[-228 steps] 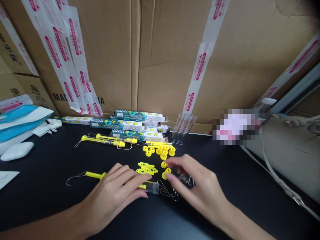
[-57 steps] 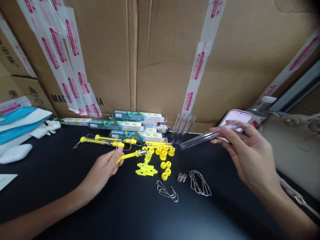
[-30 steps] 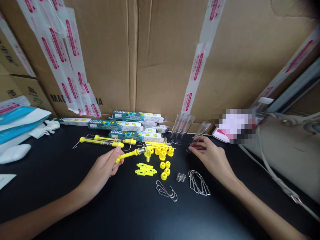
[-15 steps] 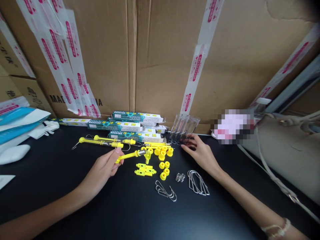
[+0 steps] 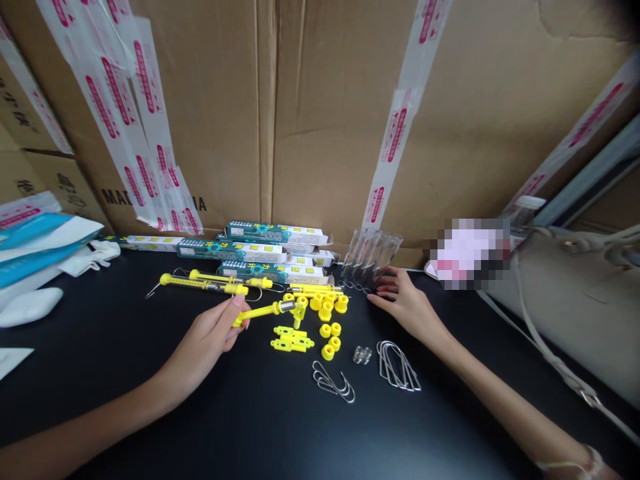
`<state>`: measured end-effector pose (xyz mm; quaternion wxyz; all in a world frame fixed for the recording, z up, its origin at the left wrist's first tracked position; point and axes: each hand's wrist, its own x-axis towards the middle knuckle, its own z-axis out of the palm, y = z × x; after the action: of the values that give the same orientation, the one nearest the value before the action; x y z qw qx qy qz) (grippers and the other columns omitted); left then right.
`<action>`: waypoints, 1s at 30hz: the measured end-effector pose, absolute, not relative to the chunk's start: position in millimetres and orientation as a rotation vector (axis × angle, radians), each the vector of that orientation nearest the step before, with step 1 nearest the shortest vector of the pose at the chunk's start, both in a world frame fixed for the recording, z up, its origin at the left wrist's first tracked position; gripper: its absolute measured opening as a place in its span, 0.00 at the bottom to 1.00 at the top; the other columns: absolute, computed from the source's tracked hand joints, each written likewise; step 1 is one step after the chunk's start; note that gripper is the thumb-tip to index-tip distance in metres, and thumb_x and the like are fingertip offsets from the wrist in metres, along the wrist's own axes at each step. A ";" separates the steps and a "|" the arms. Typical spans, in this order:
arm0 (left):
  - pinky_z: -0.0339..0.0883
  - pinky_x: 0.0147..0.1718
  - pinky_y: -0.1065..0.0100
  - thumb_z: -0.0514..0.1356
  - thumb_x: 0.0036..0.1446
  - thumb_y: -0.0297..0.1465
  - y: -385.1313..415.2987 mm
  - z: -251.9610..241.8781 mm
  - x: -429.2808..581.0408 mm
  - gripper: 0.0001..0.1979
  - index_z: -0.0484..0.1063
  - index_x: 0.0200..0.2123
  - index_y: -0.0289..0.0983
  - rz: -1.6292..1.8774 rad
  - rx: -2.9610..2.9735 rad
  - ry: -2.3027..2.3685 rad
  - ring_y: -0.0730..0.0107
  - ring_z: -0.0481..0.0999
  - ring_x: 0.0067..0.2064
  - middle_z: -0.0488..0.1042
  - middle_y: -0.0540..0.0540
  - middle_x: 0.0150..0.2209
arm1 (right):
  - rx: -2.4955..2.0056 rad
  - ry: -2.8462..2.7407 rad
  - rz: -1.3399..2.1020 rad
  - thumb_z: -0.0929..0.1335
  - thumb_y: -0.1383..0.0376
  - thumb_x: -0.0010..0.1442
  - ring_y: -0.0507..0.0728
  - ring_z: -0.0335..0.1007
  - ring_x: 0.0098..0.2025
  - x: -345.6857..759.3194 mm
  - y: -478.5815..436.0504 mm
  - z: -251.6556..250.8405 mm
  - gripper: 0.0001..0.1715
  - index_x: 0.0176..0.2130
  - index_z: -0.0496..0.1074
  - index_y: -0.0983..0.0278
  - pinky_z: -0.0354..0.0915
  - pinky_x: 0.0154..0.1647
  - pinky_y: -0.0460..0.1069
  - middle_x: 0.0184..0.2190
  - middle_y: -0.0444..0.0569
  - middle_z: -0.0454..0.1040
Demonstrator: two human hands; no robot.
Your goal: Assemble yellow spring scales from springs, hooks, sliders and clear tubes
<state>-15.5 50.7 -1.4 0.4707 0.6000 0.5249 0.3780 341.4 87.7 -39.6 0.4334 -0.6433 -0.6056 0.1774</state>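
Pinched between the thumb and fingers of my left hand (image 5: 213,331) is a yellow spring scale rod (image 5: 263,311), with a metal spring at its right end. My right hand (image 5: 407,301) is beside the upright clear plastic tubes (image 5: 369,257), fingers curved but apart; whether the fingertips touch a tube I cannot tell. Near the rod lie yellow caps (image 5: 326,311), small yellow rings (image 5: 328,352) and flat yellow pieces (image 5: 291,341). Two hooked spring scales (image 5: 200,283) rest behind my left hand. Metal hooks (image 5: 334,383), small springs (image 5: 362,355) and larger bent wire hooks (image 5: 399,367) lie closer.
Printed narrow boxes (image 5: 273,252) are stacked at the back against a large taped carton (image 5: 320,133). Blue and white packets (image 5: 43,243) lie at the left. A beige bag (image 5: 575,307), a bottle (image 5: 525,210) and a blurred pink item (image 5: 465,253) stand at the right.
My right hand has shifted slightly to the right by the tubes. My left hand still holds the rod almost unmoved. The whole view has moved a little.
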 end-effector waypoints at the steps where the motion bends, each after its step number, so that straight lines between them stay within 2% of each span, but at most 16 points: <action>1: 0.44 0.21 0.71 0.52 0.55 0.60 50.9 -2.0 -15.5 0.29 0.63 0.31 0.37 0.926 1.477 1.284 0.78 0.49 0.22 0.56 0.57 0.24 | -1.642 -1.487 0.415 0.74 0.57 0.45 0.60 0.76 0.35 343.1 84.5 -36.3 0.33 0.48 0.63 0.63 0.73 0.38 0.56 0.38 0.52 0.76; 4: 0.45 0.21 0.71 0.51 0.56 0.60 50.7 -4.4 -15.8 0.30 0.64 0.31 0.37 0.923 1.503 1.270 0.77 0.50 0.22 0.57 0.56 0.25 | -1.728 -1.458 0.342 0.75 0.58 0.44 0.56 0.68 0.24 341.5 67.7 -19.8 0.24 0.38 0.65 0.61 0.68 0.28 0.53 0.25 0.42 0.70; 6: 0.46 0.21 0.71 0.50 0.58 0.59 49.5 -5.9 -16.5 0.29 0.65 0.31 0.37 0.922 1.520 1.261 0.76 0.52 0.23 0.58 0.55 0.26 | -1.701 -1.503 0.348 0.73 0.55 0.49 0.55 0.65 0.23 330.3 52.3 -5.5 0.19 0.35 0.65 0.60 0.65 0.27 0.51 0.23 0.40 0.67; 9: 0.49 0.23 0.70 0.48 0.63 0.55 45.5 -5.9 -18.1 0.26 0.65 0.31 0.37 0.886 1.630 1.250 0.74 0.55 0.24 0.59 0.54 0.26 | -1.547 -1.602 0.434 0.70 0.50 0.58 0.54 0.68 0.29 297.0 27.7 13.5 0.18 0.36 0.64 0.59 0.68 0.31 0.48 0.28 0.42 0.69; 11: 0.51 0.24 0.70 0.47 0.66 0.50 41.4 -4.1 -18.3 0.23 0.65 0.30 0.38 0.832 1.784 1.219 0.73 0.56 0.25 0.58 0.55 0.25 | -1.304 -1.698 0.626 0.69 0.51 0.62 0.55 0.71 0.36 270.4 12.1 20.6 0.16 0.41 0.66 0.59 0.70 0.37 0.49 0.36 0.46 0.73; 12: 0.51 0.25 0.70 0.47 0.67 0.48 39.1 -3.0 -17.7 0.22 0.65 0.30 0.38 0.802 1.864 1.192 0.73 0.57 0.25 0.59 0.55 0.25 | -1.242 -1.771 0.671 0.70 0.52 0.62 0.56 0.72 0.40 258.2 4.9 22.0 0.16 0.44 0.67 0.59 0.70 0.41 0.49 0.41 0.47 0.74; 14: 0.53 0.26 0.71 0.49 0.67 0.44 33.9 -1.5 -15.4 0.18 0.66 0.31 0.38 0.752 1.975 1.125 0.73 0.59 0.26 0.61 0.55 0.25 | -1.170 -1.933 0.681 0.74 0.54 0.58 0.56 0.73 0.48 238.7 -7.2 21.0 0.25 0.52 0.68 0.56 0.68 0.50 0.49 0.48 0.46 0.76; 16: 0.54 0.27 0.72 0.54 0.65 0.42 28.8 -1.8 -12.0 0.14 0.69 0.33 0.39 0.711 2.002 1.063 0.73 0.61 0.27 0.65 0.55 0.27 | -1.119 -2.003 0.718 0.74 0.56 0.58 0.56 0.74 0.49 227.2 -15.1 17.1 0.27 0.55 0.68 0.55 0.67 0.51 0.48 0.49 0.45 0.77; 19: 0.56 0.26 0.73 0.60 0.60 0.40 22.9 -4.5 -7.8 0.10 0.71 0.36 0.40 0.659 1.929 1.032 0.74 0.63 0.27 0.68 0.55 0.29 | -1.110 -2.017 0.793 0.69 0.59 0.65 0.53 0.77 0.37 222.2 -18.7 11.9 0.15 0.52 0.72 0.57 0.69 0.42 0.45 0.39 0.43 0.80; 22: 0.58 0.26 0.74 0.62 0.58 0.40 20.9 -5.0 -6.6 0.10 0.72 0.40 0.41 0.680 1.868 1.053 0.74 0.64 0.27 0.69 0.55 0.30 | -1.209 -1.968 0.857 0.65 0.59 0.68 0.50 0.69 0.23 224.7 -17.0 10.8 0.12 0.48 0.75 0.58 0.65 0.28 0.44 0.26 0.40 0.75; 24: 0.59 0.26 0.75 0.60 0.60 0.40 21.2 -3.2 -6.7 0.11 0.72 0.41 0.41 0.721 1.858 1.071 0.73 0.65 0.29 0.69 0.54 0.30 | -1.272 -1.906 0.860 0.65 0.57 0.68 0.50 0.64 0.22 227.5 -15.8 10.5 0.14 0.47 0.76 0.59 0.61 0.25 0.44 0.24 0.40 0.73; 30: 0.62 0.25 0.76 0.62 0.58 0.40 22.8 -0.7 -6.4 0.12 0.75 0.42 0.41 0.769 1.821 1.088 0.73 0.66 0.29 0.68 0.54 0.29 | -1.358 -1.840 0.926 0.67 0.51 0.65 0.51 0.58 0.25 234.9 -15.5 6.5 0.16 0.44 0.76 0.58 0.57 0.25 0.45 0.30 0.42 0.72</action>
<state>-6.4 22.8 -0.7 0.4282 0.7294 0.4357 0.3079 234.9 -15.5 6.5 0.3308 -0.5194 -0.7037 0.3543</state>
